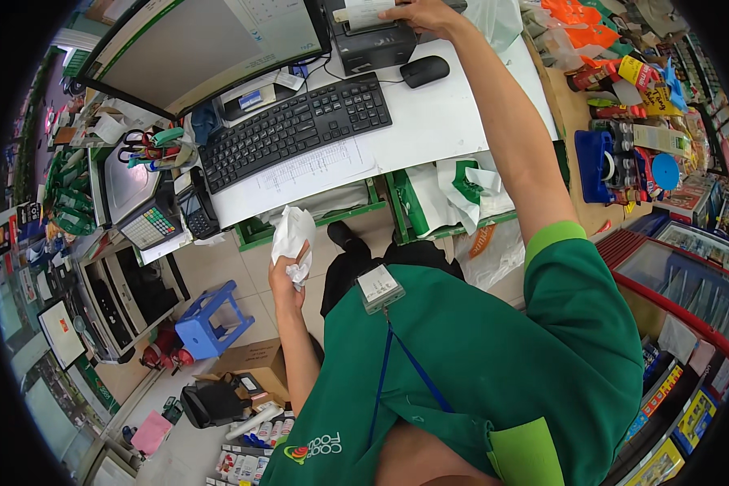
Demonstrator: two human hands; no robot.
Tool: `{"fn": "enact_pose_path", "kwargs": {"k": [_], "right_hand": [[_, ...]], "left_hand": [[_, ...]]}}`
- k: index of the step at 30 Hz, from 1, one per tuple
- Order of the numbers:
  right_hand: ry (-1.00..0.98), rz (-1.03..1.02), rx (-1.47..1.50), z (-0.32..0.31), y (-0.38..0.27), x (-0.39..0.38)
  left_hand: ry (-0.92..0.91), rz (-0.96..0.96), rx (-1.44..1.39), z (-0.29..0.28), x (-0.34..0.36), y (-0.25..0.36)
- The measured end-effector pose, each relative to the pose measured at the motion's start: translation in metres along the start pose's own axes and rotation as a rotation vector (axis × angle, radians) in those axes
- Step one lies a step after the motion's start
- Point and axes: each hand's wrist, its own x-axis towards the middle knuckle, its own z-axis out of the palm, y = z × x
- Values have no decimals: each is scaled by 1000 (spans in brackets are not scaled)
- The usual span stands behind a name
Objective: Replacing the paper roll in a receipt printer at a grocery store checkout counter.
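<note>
My left hand [285,282] is closed round a crumpled white wad [294,233], thin paper or plastic, in front of the desk's edge. At the far side of the desk, my right arm reaches out to a black receipt printer [374,50]. My right hand [424,16] has its fingers at a strip of white paper [366,12] on top of the printer. The fingertips meet the paper's right edge; whether they pinch it is hard to make out. Near the printer lie a black mouse [424,71] and a black keyboard [296,130].
A monitor [211,49] stands at the back left, beside a cup of scissors and pens [158,150]. Below the desktop, an open drawer [449,194] holds green and white bags. A blue stool [213,318] stands on the floor at left. Packaged goods [640,146] crowd the right side.
</note>
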Motion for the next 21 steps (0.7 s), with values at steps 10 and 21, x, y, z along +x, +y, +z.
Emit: {"fn": "enact_pose_path", "kwargs": {"k": [10, 21], "right_hand": [[84, -76, -280, -2, -48, 3], [134, -175, -200, -1, -72, 15]], "left_hand": [[-115, 12, -23, 12, -4, 1], [-45, -12, 7, 8, -1, -4]]}}
